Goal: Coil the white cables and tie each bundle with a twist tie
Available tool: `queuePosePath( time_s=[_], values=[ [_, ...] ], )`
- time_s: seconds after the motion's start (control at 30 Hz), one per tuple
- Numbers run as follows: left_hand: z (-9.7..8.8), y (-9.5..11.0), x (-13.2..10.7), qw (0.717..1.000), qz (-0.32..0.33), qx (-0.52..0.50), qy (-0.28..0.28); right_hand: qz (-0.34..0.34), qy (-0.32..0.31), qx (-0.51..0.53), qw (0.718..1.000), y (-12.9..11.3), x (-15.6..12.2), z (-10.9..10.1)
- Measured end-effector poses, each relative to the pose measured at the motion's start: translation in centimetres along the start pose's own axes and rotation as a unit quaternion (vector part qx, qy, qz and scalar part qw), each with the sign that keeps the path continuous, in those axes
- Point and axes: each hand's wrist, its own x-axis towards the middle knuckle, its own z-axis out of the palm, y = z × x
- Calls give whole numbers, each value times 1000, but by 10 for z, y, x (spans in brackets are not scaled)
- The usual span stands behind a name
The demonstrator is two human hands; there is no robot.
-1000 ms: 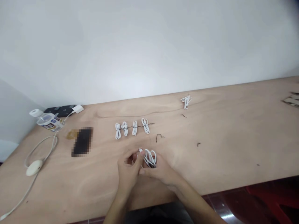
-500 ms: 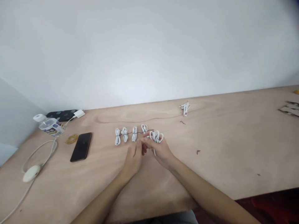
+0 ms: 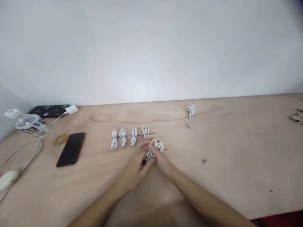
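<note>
A coiled white cable (image 3: 158, 145) lies between my two hands, close above the table. My right hand (image 3: 162, 160) is closed around its right side, thumb and fingers against the loops. From the left, my left hand (image 3: 137, 168) grips the lower end of the same coil, with its thumb along it; its other fingers are mostly hidden. Just beyond my fingertips lies a row of white cable bundles (image 3: 134, 136), each bound with a dark twist tie. The nearest bundle (image 3: 145, 131) is partly covered by my fingers.
At left are a phone (image 3: 71, 149), a yellowish ring-shaped roll (image 3: 60, 139), a bottle (image 3: 28, 123), black flat boxes (image 3: 48, 111), a white adapter (image 3: 71, 109) and a corded switch (image 3: 8, 179). Another white cable (image 3: 191, 111) lies near the wall. Loose dark ties (image 3: 204, 161) lie at right.
My left hand has moved from beside the coil onto its lower end. The coil now lies slanted between both hands. The whole view has shifted slightly.
</note>
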Motion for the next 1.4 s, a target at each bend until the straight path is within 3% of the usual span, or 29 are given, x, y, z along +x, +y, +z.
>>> queuePosePath(
  time_s=[0.2,0.3,0.4,0.5,0.63,0.73,0.8,0.87,1.07,1.2,1.3,1.4],
  values=[
    [-12,-6,-2,998,-34,-7,-57,-17,18,-48,999,-3,2,-8],
    [-16,-12,-3,991,-92,-51,-85,-116,34,-146,982,-6,5,-19],
    [-17,-16,-1,980,-126,-109,-111,-186,-5,-253,949,-4,5,-30],
    [-16,-14,0,973,-135,-130,-135,-195,-11,-314,929,1,4,-34],
    [-18,-10,0,970,-140,-127,-154,-189,-25,-330,925,4,5,-35],
    [-20,-11,2,982,-118,-97,-111,-151,-29,-302,941,-2,11,-41],
    [-21,-14,3,990,-100,-73,-64,-124,12,-287,950,-9,17,-51],
    [-21,-20,5,993,-101,-62,-30,-111,36,-316,941,-18,23,-64],
    [-21,-34,7,980,-158,-119,11,-125,-158,-427,881,-31,30,-94],
    [-20,-39,8,971,-184,-149,15,-114,-162,-468,861,-27,27,-97],
    [-20,-40,8,973,-180,-144,23,-89,-120,-442,885,-25,26,-91],
    [-19,-37,6,989,-114,-74,51,-54,-80,-342,935,-23,27,-79]
  ],
)
